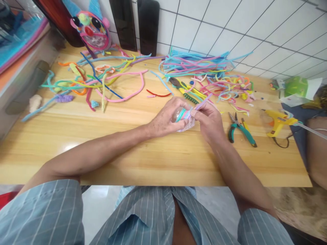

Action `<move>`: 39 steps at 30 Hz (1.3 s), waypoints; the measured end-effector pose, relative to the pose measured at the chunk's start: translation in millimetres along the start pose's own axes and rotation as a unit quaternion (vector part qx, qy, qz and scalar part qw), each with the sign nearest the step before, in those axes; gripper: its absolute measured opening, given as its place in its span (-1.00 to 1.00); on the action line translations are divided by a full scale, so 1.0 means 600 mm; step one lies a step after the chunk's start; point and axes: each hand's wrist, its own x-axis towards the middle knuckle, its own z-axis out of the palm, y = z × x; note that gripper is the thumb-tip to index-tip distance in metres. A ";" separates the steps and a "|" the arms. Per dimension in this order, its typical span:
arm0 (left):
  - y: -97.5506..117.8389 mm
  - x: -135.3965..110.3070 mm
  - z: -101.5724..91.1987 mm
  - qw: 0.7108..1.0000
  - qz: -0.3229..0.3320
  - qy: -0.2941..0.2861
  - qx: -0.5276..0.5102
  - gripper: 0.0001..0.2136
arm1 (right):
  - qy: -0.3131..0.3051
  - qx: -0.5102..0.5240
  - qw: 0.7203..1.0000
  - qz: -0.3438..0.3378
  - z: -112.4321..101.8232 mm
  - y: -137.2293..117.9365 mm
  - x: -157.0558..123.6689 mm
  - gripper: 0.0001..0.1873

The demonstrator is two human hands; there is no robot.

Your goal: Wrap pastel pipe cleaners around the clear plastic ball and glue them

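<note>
Two bare hands close together, with fingertips almost meeting around one small clear plastic piece [189, 126], low over the wooden tabletop [153, 160]. In the left hand [167, 117], a cupped, narrow hold on that piece, with the thumb along the near side and fingers curled over the far side. In the right hand [211, 124], a tight pinch of thumb and forefinger on a lilac fuzzy stem [206, 100], with the free end aimed away to the right. Around the piece, between the fingers, teal and pink bands [181, 115]. Forearms at a slant from the lower corners, the right one steeper. Just beyond the fingertips, a yellow-handled tool [192, 90]; farther out, a bundle of blue and pink stems [196, 66]. Right of the right fingers, teal-handled pliers [247, 135] with jaws parted, then a yellow glue gun [277, 120], any lettering too blurred to read. Beyond the left fingers, leftward, scattered stems [109, 87]; farther still, two dark slabs [148, 30] against white tiles [194, 20].
</note>
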 end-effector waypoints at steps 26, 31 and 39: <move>-0.010 -0.002 0.002 1.000 0.010 -0.016 0.015 -0.39 | -0.011 -0.035 0.998 -0.047 -0.014 0.000 0.001 -0.75; -0.012 -0.001 0.002 0.999 0.015 -0.026 0.016 -0.44 | -0.019 -0.051 0.997 -0.050 -0.012 0.000 0.000 -0.74; 0.004 0.003 0.003 1.000 -0.024 -0.016 0.012 -0.57 | -0.033 -0.059 0.997 -0.038 -0.015 0.002 -0.002 -0.73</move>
